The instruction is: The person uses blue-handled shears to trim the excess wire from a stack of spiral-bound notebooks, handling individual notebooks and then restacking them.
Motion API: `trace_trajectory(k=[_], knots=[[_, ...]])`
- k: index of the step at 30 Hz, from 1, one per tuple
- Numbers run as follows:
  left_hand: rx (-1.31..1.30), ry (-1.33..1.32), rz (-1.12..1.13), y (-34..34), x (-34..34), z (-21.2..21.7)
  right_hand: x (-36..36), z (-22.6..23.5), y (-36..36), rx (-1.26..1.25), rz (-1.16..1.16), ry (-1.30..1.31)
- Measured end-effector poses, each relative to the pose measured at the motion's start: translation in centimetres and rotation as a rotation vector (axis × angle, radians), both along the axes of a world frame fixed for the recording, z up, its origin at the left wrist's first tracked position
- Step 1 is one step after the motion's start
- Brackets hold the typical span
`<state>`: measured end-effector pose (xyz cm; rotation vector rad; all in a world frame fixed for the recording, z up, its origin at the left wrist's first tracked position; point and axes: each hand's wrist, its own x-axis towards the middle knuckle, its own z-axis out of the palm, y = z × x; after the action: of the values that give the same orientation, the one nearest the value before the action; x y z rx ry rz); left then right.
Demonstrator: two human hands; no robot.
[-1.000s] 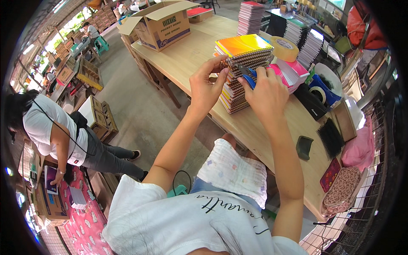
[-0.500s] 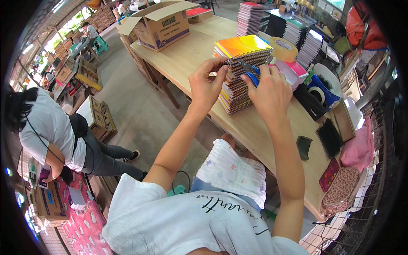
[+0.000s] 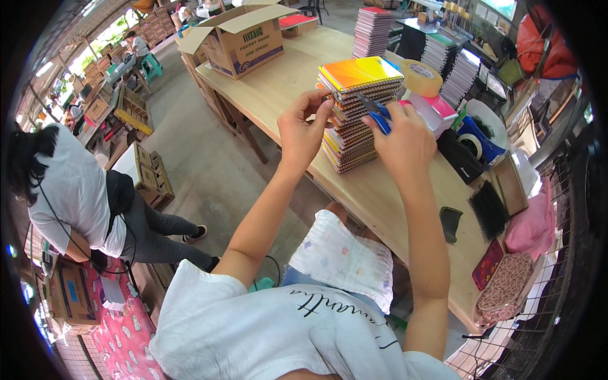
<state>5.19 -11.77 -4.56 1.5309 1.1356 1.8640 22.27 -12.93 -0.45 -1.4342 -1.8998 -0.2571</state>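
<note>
A tall stack of spiral-bound notebooks (image 3: 361,75) with yellow-orange covers stands on the wooden table, coil edges toward me. My left hand (image 3: 303,130) is closed in a pinch at the left corner of the stack, high up; what lies between thumb and forefinger is too small to make out. In my right hand (image 3: 405,136) I grip pliers (image 3: 382,119) with blue handles. Their dark jaws point up and left, close in front of the coils near the top of the stack. Whether the jaws touch a coil I cannot tell.
Behind the stack lie a roll of tape (image 3: 422,77) and pink-covered notebooks (image 3: 437,113). Right of it are a black case (image 3: 460,156) and a bundle of black coils (image 3: 489,212). An open carton (image 3: 244,47) stands at the far left. Another person (image 3: 82,183) stands left.
The pliers' jaws have moved slightly right, away from my left fingers. My left hand has shifted slightly left and down, staying in its pinch.
</note>
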Motion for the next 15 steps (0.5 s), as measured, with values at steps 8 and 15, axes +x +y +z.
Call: trace_trajectory(k=[8, 15], knots=[[0.024, -0.196, -0.348, -3.7, 8.4, -0.4, 13.7, -9.5, -7.0, -0.185, 0.555, 1.705], [0.335, 0.132, -0.462, 11.3, 30.4, 3.0, 20.1, -12.9, -12.7, -0.02, 0.439, 1.813]])
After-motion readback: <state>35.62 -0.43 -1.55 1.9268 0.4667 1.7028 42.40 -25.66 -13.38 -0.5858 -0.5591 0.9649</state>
